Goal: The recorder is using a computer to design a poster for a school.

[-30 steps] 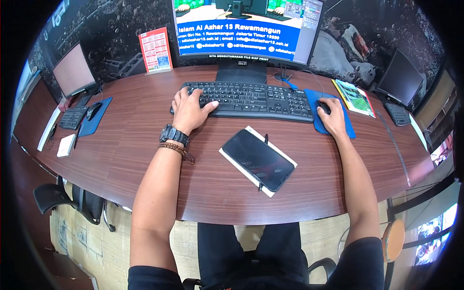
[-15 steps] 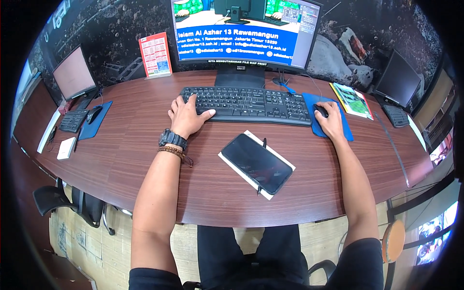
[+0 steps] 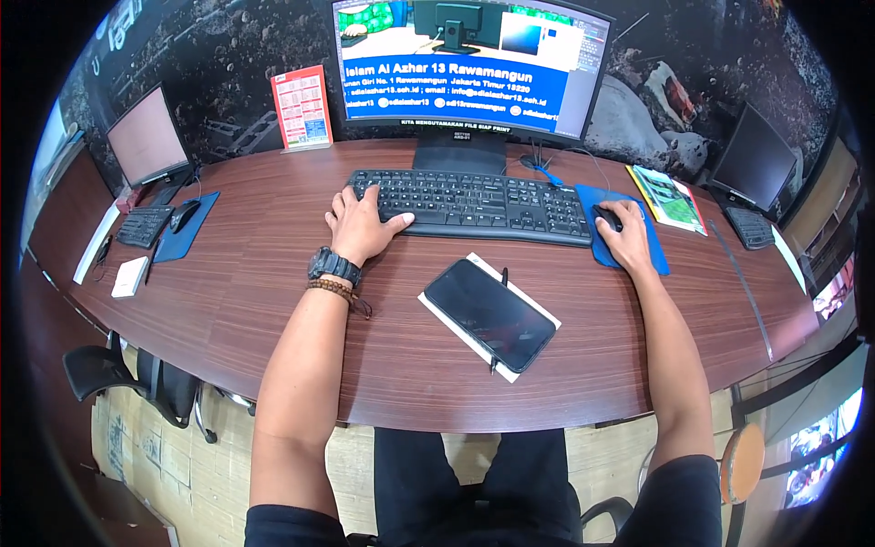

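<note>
My left hand [image 3: 361, 224] rests on the left end of a black keyboard [image 3: 474, 204], fingers spread over the keys and thumb stretched along the front edge. A dark watch and a beaded bracelet circle that wrist. To the right, my right hand [image 3: 631, 239] is curled over a black mouse [image 3: 605, 219] on a blue mouse pad [image 3: 653, 259]. Behind the keyboard stands a lit monitor [image 3: 474, 73] showing a blue and white design with a small blue-shaded panel. Between my forearms a black smartphone [image 3: 492, 312] lies on a pale notepad, with a pen beneath it.
A red and white desk calendar [image 3: 303, 109] stands left of the monitor, and a colourful booklet [image 3: 667, 197] lies right of the mouse pad. Other monitors with keyboards occupy both ends of the curved wooden desk [image 3: 264, 255]. A black chair [image 3: 137, 383] is at lower left, a round stool [image 3: 742, 463] at lower right.
A small panel with blue shading has appeared on the monitor. The whole view has shifted slightly. My left hand stays on the keyboard and my right hand on the mouse.
</note>
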`<state>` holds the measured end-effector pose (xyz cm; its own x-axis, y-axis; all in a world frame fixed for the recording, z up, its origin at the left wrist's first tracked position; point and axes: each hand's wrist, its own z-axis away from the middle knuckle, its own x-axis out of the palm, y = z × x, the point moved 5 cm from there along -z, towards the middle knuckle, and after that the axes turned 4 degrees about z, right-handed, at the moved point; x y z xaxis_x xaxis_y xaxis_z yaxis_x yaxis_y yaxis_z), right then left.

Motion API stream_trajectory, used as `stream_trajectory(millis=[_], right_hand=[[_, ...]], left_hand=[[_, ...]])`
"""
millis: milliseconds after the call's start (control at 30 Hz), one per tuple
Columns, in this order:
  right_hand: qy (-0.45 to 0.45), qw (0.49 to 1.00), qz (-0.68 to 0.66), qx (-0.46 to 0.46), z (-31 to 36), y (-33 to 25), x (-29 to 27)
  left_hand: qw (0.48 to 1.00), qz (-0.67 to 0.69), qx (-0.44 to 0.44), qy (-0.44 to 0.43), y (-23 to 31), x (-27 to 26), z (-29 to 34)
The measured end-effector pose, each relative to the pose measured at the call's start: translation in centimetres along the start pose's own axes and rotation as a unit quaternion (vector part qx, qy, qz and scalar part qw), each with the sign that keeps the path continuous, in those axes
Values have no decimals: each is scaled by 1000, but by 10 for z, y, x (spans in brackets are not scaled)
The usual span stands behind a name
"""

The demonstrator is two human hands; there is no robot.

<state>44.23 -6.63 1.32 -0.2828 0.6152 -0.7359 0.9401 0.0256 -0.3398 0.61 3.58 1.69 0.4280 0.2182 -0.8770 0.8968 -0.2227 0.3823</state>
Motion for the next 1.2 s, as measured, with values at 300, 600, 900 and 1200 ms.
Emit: stream_trajectory(millis=[300,600,900,1200], right_hand=[[-37,999,-18,6,-1,0,5],[-32,999,38,-21,-3,-16,1],[-18,1000,-7,18,-1,-3,5],[4,1000,-2,8,-1,-2,5]], left_hand=[[1000,17,-2,-11,-3,3,0],[999,22,29,14,-1,2,-1],[995,47,83,17,10,-3,0],[999,13,26,40,3,-6,0]])
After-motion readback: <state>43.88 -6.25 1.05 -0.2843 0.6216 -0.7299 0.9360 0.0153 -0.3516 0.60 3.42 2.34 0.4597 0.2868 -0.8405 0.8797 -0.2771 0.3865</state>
